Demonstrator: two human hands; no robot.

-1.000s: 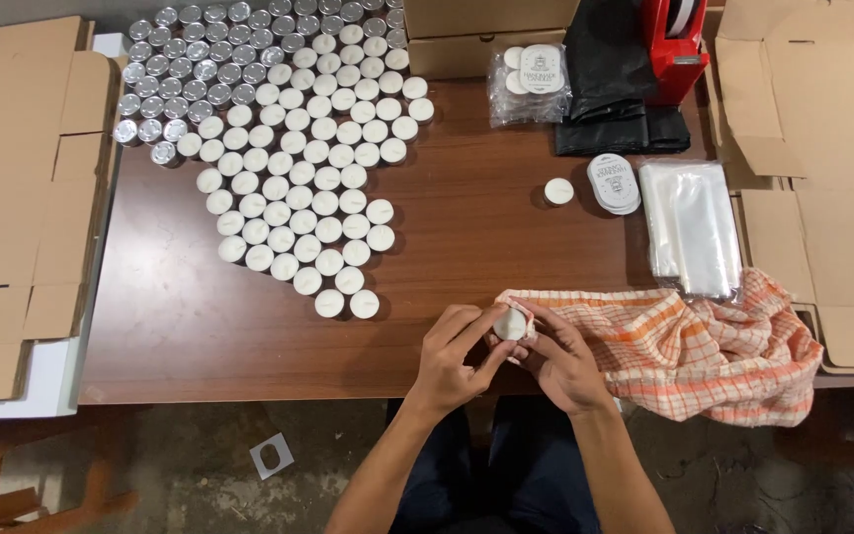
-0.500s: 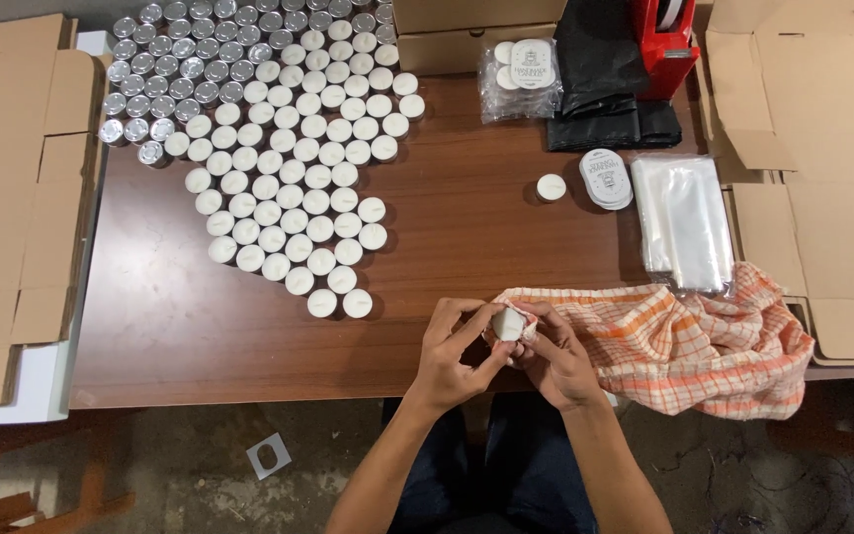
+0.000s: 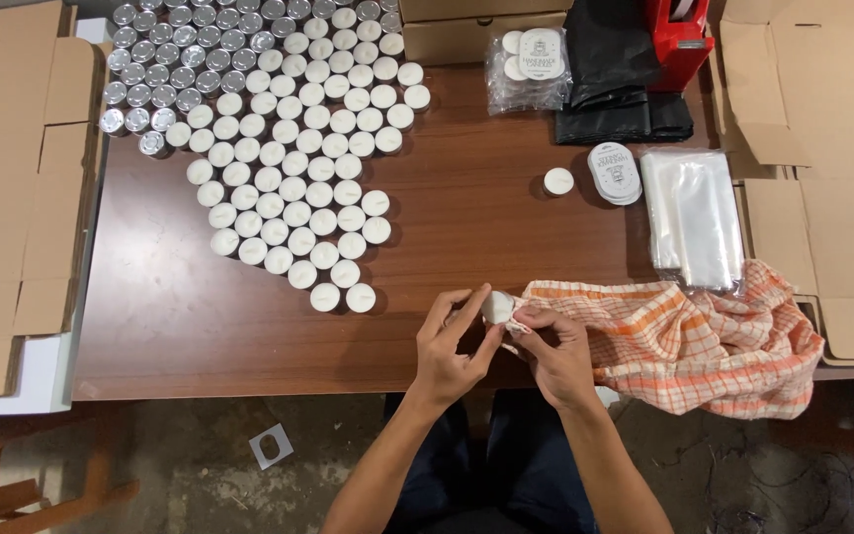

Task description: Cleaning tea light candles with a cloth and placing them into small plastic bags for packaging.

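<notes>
Two hands on one candle at the worktop's near edge

Both hands meet at the near edge of the brown worktop (image 3: 467,227). The left hand (image 3: 455,354) has its fingers closed on a small white candle (image 3: 497,307), pinched between thumb and fingertips. The right hand (image 3: 557,358) grips a corner of the orange checked cloth (image 3: 704,341) and presses it against the candle's side. The rest of the cloth lies bunched to the right. Farther back, rows of white candles (image 3: 298,168) cover the worktop, with silver cups (image 3: 165,69) behind them. One lone candle (image 3: 557,181) sits beside a stack of round labels (image 3: 615,172) and clear bags (image 3: 692,213).
</notes>
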